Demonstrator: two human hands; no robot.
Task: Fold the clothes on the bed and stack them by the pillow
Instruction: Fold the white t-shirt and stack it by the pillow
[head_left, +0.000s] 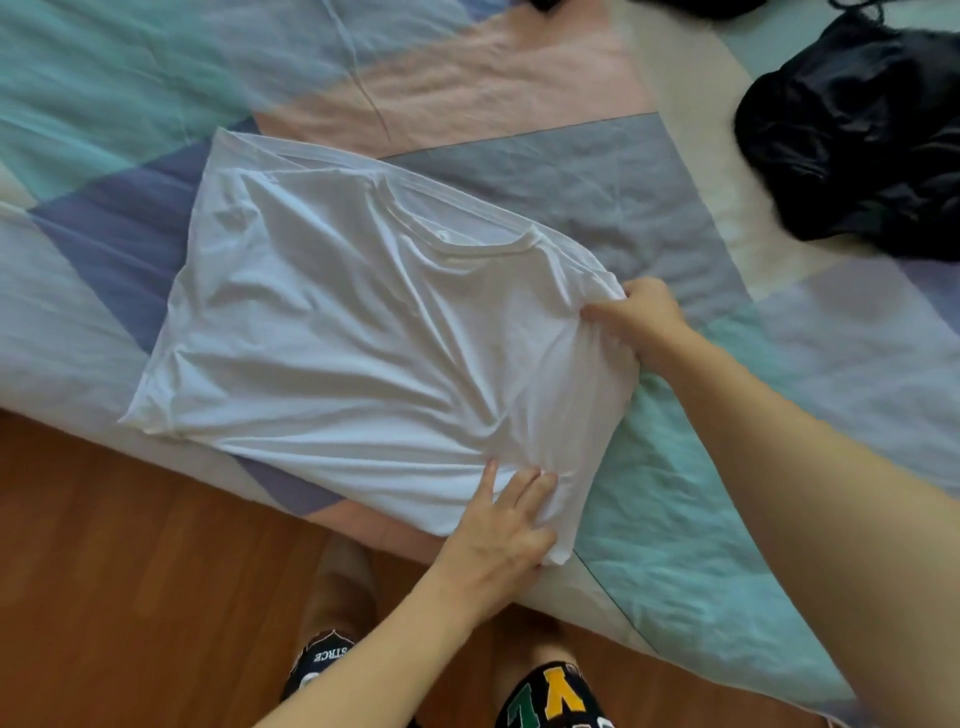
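On one bed (675, 467) with a patchwork cover, one partly folded white T-shirt (363, 322) lies near one black garment heap (857, 140), its near edge pinched by the right hand (641, 322) and left hand (506, 530).

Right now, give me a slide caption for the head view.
Both hands, left hand and right hand, grip a half-folded white cotton T-shirt on the pastel patchwork bedspread.

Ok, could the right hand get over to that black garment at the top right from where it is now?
Probably yes. The right hand grips the white T-shirt edge, so it must let go first. Between it and the black garment lies only bare bedspread, nothing blocking, though it looks like a long stretch.
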